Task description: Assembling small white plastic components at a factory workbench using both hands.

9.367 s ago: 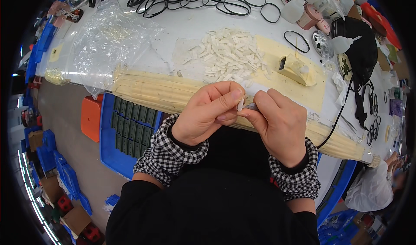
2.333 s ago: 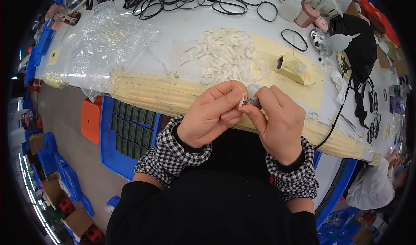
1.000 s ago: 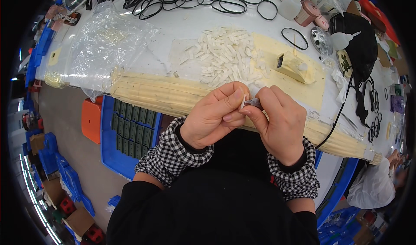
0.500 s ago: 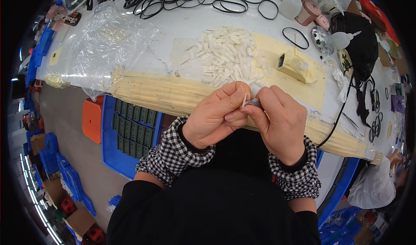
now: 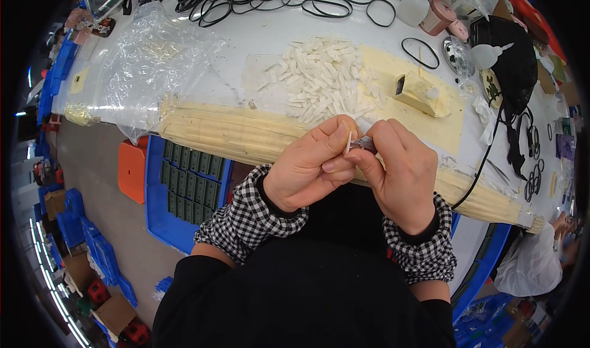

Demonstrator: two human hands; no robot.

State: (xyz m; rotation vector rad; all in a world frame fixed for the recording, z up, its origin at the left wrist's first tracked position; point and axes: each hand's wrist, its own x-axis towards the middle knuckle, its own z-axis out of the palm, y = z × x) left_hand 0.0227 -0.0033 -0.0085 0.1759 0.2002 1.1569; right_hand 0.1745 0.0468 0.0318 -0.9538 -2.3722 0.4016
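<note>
In front of my body both hands meet at the table's near edge. My left hand (image 5: 312, 163) is closed, pinching a small thin white strip (image 5: 348, 142) between thumb and forefinger. Facing it, my right hand (image 5: 402, 173) pinches a small flat grey piece (image 5: 364, 144), blade-like in look, against or very near the strip; contact is too small to tell. Just beyond my fingers lies a heap of similar white strips (image 5: 322, 71). A yellowish block (image 5: 423, 96) with a dark end sits to the right on a yellow sheet (image 5: 384, 62).
Black rubber rings (image 5: 329, 5) lie across the back. Crumpled clear plastic (image 5: 157, 62) covers the left. Tweezers (image 5: 498, 171) and a black cable (image 5: 482, 170) are at right. Below left, a blue crate (image 5: 161, 216) holds dark green parts beside an orange stool (image 5: 131, 170). A person (image 5: 531, 262) is at far right.
My hands stay together over the table edge, with only a slight shift of the fingers. The grey piece shows at a slightly different angle beside the white strip.
</note>
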